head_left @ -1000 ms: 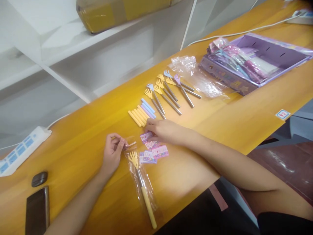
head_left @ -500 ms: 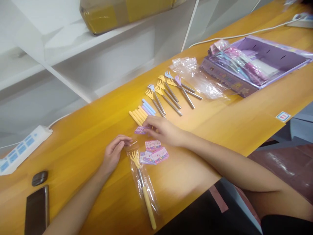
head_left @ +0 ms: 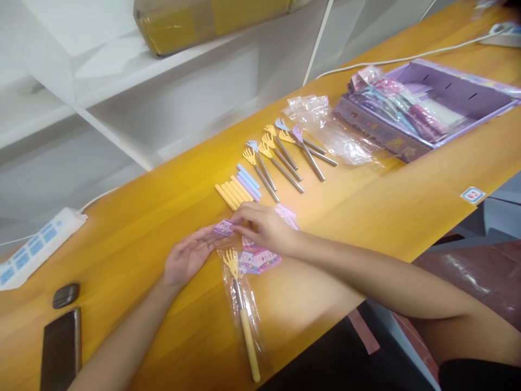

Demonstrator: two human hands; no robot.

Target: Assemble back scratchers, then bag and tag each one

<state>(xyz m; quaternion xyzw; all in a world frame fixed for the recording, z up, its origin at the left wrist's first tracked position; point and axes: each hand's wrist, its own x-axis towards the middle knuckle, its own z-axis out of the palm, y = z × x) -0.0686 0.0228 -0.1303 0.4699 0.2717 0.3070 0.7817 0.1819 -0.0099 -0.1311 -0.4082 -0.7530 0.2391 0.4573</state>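
Note:
Between thumb and fingers, my right hand (head_left: 266,228) pinches a small purple printed card (head_left: 223,227). My left hand (head_left: 190,256) is spread, palm up, with its fingertips beside the card and near the top of a clear bag (head_left: 256,320). In that bag lies a yellow hand-shaped scratcher (head_left: 247,336) with a metal rod and a yellow handle. More printed cards (head_left: 266,260) lie partly under my right hand. Beyond it are yellow, purple and blue tubes (head_left: 234,193) and several metal rods with hand-shaped heads (head_left: 287,168).
A purple box (head_left: 419,138) with wrapped items stands at the back right, with crumpled clear bags (head_left: 350,141) beside it. At the left lie a power strip (head_left: 40,247), a mouse (head_left: 65,295) and a phone (head_left: 61,350). White shelves (head_left: 195,108) rise behind the table.
My right hand has brought the purple card down and left towards my left hand. My left hand has turned palm up and its fingers have opened. The bag's top has shifted slightly right.

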